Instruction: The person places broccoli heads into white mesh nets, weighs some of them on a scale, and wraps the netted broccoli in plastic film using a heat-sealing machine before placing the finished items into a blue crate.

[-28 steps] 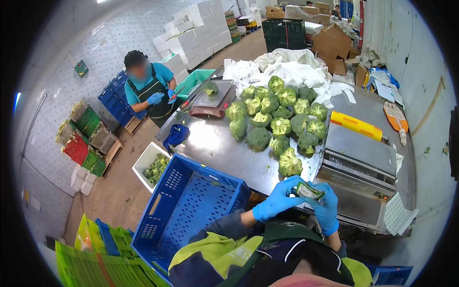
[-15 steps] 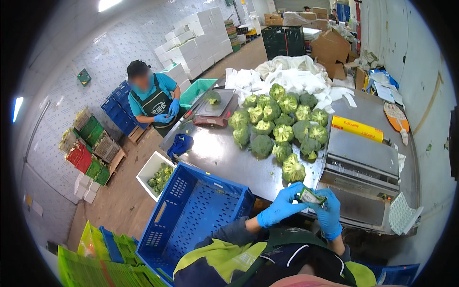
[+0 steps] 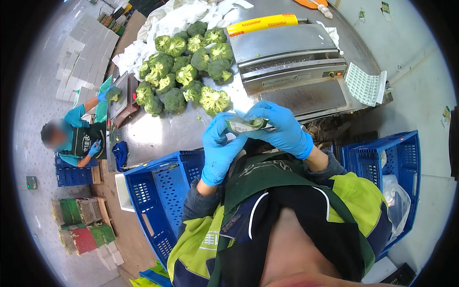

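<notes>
Two blue-gloved hands are working close together: the left hand [image 3: 221, 150] is pinching one end of a small green-and-white printed packet [image 3: 241, 126], its exact kind unclear, while the right hand [image 3: 282, 128] is gripping the other end with closed fingers. The packet is being held before the dark green apron [image 3: 267, 177], near the broccoli heads [image 3: 186, 75], which are lying clustered on the steel table [image 3: 148, 136] left of a wrapping machine [image 3: 287, 52].

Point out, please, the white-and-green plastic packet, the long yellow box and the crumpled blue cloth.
White-and-green plastic packet [image 3: 242, 127]: head view, printed side.
Long yellow box [image 3: 263, 25]: head view, long side.
Crumpled blue cloth [image 3: 120, 154]: head view, middle folds.
</notes>
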{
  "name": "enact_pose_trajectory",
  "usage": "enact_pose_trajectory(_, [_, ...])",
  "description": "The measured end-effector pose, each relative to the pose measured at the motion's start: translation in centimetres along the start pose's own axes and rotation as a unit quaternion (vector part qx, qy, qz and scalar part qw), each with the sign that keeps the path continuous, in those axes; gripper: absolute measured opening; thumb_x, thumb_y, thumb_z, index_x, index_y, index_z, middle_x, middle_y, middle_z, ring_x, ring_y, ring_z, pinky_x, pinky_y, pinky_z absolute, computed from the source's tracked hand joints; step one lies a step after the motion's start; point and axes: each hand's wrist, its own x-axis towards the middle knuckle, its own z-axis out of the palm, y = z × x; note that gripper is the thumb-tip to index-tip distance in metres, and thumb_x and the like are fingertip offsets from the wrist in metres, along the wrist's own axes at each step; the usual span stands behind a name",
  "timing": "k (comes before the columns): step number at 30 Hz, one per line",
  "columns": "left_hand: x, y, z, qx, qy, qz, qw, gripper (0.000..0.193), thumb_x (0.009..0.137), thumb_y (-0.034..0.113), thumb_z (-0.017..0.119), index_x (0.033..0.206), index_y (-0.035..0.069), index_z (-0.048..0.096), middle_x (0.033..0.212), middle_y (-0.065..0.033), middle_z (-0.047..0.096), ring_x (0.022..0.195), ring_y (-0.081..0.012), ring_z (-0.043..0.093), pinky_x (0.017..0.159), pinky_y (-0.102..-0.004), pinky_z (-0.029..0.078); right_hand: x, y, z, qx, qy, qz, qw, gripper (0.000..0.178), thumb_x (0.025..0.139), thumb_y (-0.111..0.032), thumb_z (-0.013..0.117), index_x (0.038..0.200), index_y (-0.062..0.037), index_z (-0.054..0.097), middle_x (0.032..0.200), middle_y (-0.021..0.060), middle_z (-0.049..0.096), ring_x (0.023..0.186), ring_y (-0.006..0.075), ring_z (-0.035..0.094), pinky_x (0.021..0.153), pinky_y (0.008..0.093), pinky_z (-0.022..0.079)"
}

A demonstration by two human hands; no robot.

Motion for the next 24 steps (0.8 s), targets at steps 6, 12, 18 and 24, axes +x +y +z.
enact_pose_trajectory(6, [-0.3, -0.8, 1.8, -0.049, 0.012, -0.074, 0.996, 0.024, 0.078, -0.008, 0.068, 0.101, 0.000, 0.066, 0.104, -0.0039, 0.059, 0.094, -0.0114, 0.058, 0.084, -0.0256, 0.047, -1.6, 2.0, -0.2, -0.007, 0.040, 0.007, 0.999, 0.032, 0.078, -0.014, 0.079, 0.105, -0.0058, 0.066, 0.099, 0.0118, 0.064, 0.086, 0.0287, 0.065, 0.074, 0.0345, 0.051])
enact_pose_trajectory(12, [-0.5, 0.6, 3.1, -0.106, 0.026, -0.144, 0.984, 0.027, 0.084, -0.001, 0.067, 0.110, 0.001, 0.061, 0.102, -0.0046, 0.059, 0.095, -0.0127, 0.057, 0.083, -0.0269, 0.047, -1.6, 2.0, -1.0, -0.007, 0.043, -0.006, 0.999, 0.030, 0.075, -0.004, 0.080, 0.101, -0.0015, 0.066, 0.100, 0.0131, 0.064, 0.089, 0.0251, 0.064, 0.077, 0.0338, 0.051])
enact_pose_trajectory(18, [-1.0, 1.2, 3.4, 0.141, 0.041, -0.042, 0.988, 0.029, 0.082, -0.004, 0.070, 0.109, 0.001, 0.062, 0.103, -0.0039, 0.063, 0.097, -0.0110, 0.057, 0.087, -0.0251, 0.048, -1.4, 2.2, -1.9, 0.009, -0.008, 0.008, 1.000, 0.028, 0.079, -0.014, 0.078, 0.103, -0.0046, 0.066, 0.095, 0.0116, 0.066, 0.086, 0.0253, 0.066, 0.075, 0.0357, 0.053])
enact_pose_trajectory(24, [-2.0, 0.7, 5.6, -0.030, 0.118, -0.091, 0.988, 0.024, 0.086, -0.004, 0.067, 0.110, 0.000, 0.063, 0.102, -0.0041, 0.068, 0.088, -0.0078, 0.061, 0.079, -0.0229, 0.050, -2.0, 1.9, -2.0, 0.142, -0.007, 0.085, 0.986, 0.038, 0.083, -0.011, 0.074, 0.118, -0.0032, 0.060, 0.105, 0.0141, 0.066, 0.094, 0.0277, 0.066, 0.083, 0.0344, 0.051])
